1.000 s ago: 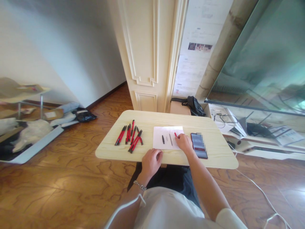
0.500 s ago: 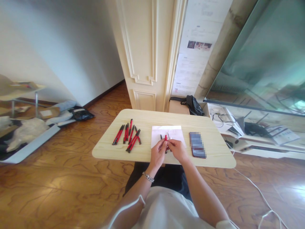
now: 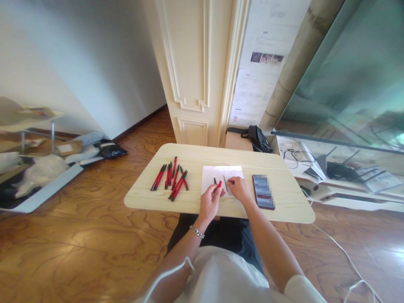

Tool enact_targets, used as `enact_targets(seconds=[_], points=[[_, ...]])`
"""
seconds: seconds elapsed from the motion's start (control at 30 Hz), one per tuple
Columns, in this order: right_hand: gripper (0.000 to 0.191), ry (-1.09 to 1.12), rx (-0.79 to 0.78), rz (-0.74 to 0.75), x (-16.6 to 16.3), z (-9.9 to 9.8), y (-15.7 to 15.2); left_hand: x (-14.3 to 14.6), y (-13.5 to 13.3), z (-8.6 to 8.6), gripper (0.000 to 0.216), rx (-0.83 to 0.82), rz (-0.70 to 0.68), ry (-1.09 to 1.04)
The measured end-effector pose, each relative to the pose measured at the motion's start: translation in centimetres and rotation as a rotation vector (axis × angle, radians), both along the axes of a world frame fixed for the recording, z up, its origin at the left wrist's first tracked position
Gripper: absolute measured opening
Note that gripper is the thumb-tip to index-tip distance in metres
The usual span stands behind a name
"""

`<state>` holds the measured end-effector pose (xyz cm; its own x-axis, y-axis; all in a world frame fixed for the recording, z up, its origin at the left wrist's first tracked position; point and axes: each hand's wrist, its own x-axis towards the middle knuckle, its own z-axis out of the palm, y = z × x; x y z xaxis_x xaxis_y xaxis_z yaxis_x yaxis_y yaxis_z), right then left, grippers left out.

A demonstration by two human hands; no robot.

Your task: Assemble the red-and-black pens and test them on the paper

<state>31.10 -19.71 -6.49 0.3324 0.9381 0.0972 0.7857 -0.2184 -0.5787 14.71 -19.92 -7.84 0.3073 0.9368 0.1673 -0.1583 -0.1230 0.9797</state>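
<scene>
- A wooden table [image 3: 284, 210] with rounded corners stands on a patterned wood floor [image 3: 78, 248].
- A dark phone [image 3: 263, 192] lies flat on the table's right part.
- A cream panelled door frame [image 3: 195, 71] rises just beyond the table's far edge.
- A black bag [image 3: 257, 139] sits on a low box at the foot of the frame, to the right.
- A large glass panel [image 3: 347, 75] fills the far right, above a white shelf [image 3: 356, 185] holding cables.
- A white cable [image 3: 344, 252] trails over the floor, near right.
- Bags and clutter [image 3: 47, 168] lie at the far left, against the wall.
</scene>
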Motion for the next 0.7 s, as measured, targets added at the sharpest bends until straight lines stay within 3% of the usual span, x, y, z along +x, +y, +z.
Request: enact_targets(seconds=[0.23,0.37,0.5,0.7], points=[[0.019,-0.057,0.024,-0.017,-0.8,-0.2,0.1,-0.1,0.0,0.2,0.036,0.012,-0.032,0.005],[0.020,0.248,0.146,-0.048,-1.2,0.2,-0.3,-0.1,0.1,-0.1,0.036,0.000,-0.035,-0.004],[0.029,0.602,0.295,0.043,-1.8,1.5,-1.3,0.1,-0.1,-0.2,0.038,-0.006,-0.037,-0.015],[0.031,0.765,0.351,0.081,-2.6,3.1,-2.1,0.1,-0.2,-0.3,0.039,0.011,-0.037,0.012]])
